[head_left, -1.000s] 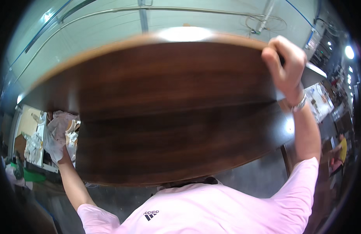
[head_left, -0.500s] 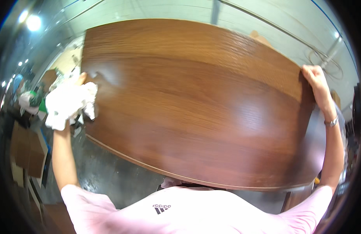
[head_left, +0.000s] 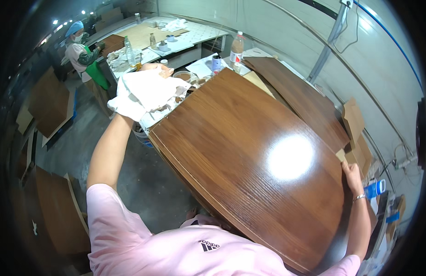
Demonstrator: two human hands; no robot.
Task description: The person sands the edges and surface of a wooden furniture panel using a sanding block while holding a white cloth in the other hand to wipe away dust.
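Observation:
A white cloth (head_left: 141, 94) covers most of my left hand (head_left: 165, 71), whose fingertips show past its far edge. That hand is closed on the cloth, just off the far left corner of a glossy brown wood-grain panel (head_left: 231, 147). The panel slants across the space before me, its near long edge by my shirt. My right hand (head_left: 352, 176) grips the panel's right edge, with the thumb on or near the top face; the fingers underneath are hidden.
Another brown panel (head_left: 296, 94) lies behind, beside cardboard (head_left: 355, 133). Bottles, including a clear one (head_left: 237, 48), and open tubs stand beyond my left hand. A co-worker (head_left: 81, 60) in a green apron is at the far-left table (head_left: 208, 33). Panels (head_left: 49, 103) lean at left.
The panel, raised and broad across the view before, now sits lower and turned. My left hand with the cloth has come off its left edge. My right hand still holds the right edge.

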